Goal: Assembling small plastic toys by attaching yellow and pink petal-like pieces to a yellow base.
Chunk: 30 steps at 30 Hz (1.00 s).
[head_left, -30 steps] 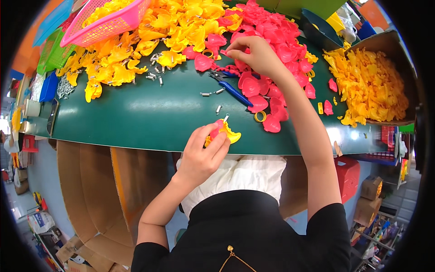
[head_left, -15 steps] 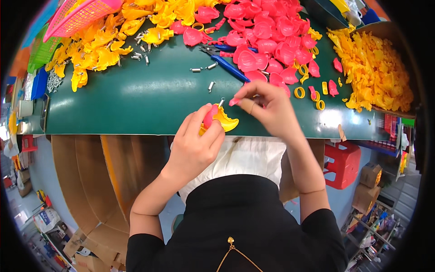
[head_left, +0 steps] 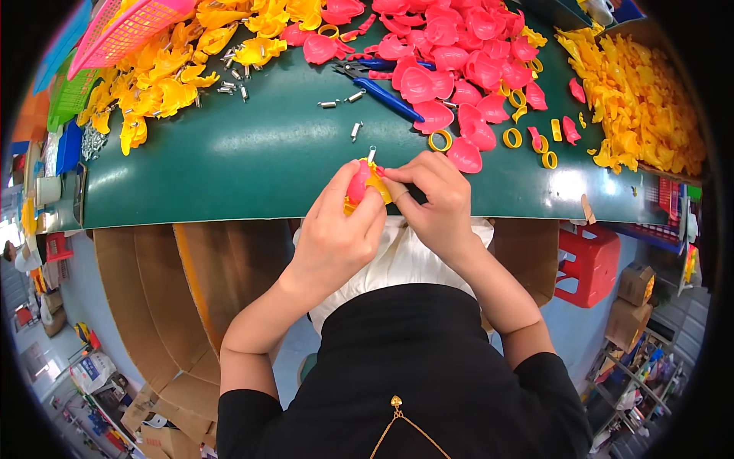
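Green table (head_left: 252,164): pink plastic shells (head_left: 451,53), yellow shells (head_left: 168,84), yellow rings (head_left: 514,138), small metal springs (head_left: 344,99), blue-handled cutters (head_left: 386,96), pink basket (head_left: 126,27) at far left.

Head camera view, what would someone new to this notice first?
Probably the big heap of pink plastic shell-shaped pieces at the top of the green table mat, flanked by yellow plastic pieces at upper left and more in a cardboard box at right. At centre, the left hand and right hand meet on a small pink and yellow plastic part over the mat's near edge.
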{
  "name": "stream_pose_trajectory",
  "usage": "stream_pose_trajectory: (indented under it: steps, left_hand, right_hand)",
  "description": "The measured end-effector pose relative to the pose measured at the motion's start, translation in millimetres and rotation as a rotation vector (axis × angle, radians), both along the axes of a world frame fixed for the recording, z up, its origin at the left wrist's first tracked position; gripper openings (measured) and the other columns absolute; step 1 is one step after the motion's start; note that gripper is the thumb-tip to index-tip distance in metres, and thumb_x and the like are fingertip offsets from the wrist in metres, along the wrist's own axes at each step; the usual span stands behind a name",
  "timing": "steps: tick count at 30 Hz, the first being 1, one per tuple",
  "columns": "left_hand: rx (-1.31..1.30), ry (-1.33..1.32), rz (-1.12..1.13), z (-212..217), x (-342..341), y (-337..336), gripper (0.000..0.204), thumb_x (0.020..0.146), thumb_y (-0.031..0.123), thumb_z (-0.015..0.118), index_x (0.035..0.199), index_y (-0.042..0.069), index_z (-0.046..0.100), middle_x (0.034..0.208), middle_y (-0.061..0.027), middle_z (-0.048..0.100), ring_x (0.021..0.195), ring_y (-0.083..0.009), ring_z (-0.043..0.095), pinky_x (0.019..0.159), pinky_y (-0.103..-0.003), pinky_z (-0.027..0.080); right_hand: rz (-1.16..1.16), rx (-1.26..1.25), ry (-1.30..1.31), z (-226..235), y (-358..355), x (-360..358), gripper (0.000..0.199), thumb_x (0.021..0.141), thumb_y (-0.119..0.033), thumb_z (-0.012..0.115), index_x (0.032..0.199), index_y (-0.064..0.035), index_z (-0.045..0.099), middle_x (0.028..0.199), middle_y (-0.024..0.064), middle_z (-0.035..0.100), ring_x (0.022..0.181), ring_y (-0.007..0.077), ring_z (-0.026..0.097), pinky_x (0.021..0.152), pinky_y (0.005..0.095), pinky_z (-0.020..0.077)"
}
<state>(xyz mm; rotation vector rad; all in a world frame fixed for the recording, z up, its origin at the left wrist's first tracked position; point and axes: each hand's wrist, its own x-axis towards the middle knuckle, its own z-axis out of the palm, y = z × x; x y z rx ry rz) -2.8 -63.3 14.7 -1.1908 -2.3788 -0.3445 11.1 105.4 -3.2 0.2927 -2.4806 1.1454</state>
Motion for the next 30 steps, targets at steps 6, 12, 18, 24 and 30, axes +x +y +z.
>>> stream_pose_trajectory:
  steps: [6,12,18,24,30]
  left_hand:
    - [-0.032,-0.008,-0.010,4,-2,3,0.014,0.070,0.003,0.072,0.084,0.002,0.068,0.097,-0.0069,0.059,0.107,-0.0341,0.058,0.080,-0.037,0.056]
    - [0.479,-0.111,0.063,-8,7,-3,0.060,0.087,0.033,0.067,0.133,0.002,0.046,0.122,-0.0140,0.054,0.115,-0.0327,0.055,0.094,-0.038,0.049]
    - [1.045,-2.004,-0.368,-2,4,10,0.078,0.099,0.057,0.034,0.147,-0.003,0.024,0.135,-0.0169,0.049,0.122,-0.0262,0.053,0.100,-0.040,0.046]
    - [1.401,-2.083,-0.518,-1,5,30,0.077,0.093,0.037,0.061,0.149,0.003,0.021,0.136,-0.0207,0.047,0.109,-0.0328,0.060,0.091,-0.040,0.052]
    - [1.378,-2.207,-0.480,-5,6,42,0.073,0.094,0.051,0.051,0.146,0.004,0.031,0.135,-0.0185,0.047,0.105,-0.0280,0.057,0.095,-0.038,0.046]
  right_hand:
    - [0.032,0.140,0.071,14,8,3,0.016,0.073,-0.006,0.075,0.087,-0.0042,0.067,0.087,0.0070,0.064,0.084,0.0258,0.057,0.070,0.0364,0.0482]
    - [0.125,-0.350,-0.314,28,14,4,0.014,0.077,-0.003,0.072,0.089,-0.0033,0.066,0.086,0.0073,0.063,0.084,0.0250,0.062,0.075,0.0353,0.0487]
    - [0.476,-0.194,-0.103,59,59,-3,0.008,0.080,-0.004,0.071,0.088,-0.0030,0.069,0.088,0.0063,0.067,0.086,0.0228,0.063,0.080,0.0344,0.0485]
    - [-0.309,0.221,-0.048,68,214,-102,0.031,0.084,0.000,0.059,0.114,-0.0010,0.065,0.107,0.0141,0.069,0.104,0.0267,0.066,0.089,0.0338,0.0504]
    - [-0.276,0.564,-0.135,32,271,-157,0.051,0.082,0.000,0.062,0.131,-0.0145,0.056,0.116,0.0161,0.063,0.107,0.0326,0.061,0.093,0.0379,0.0485]
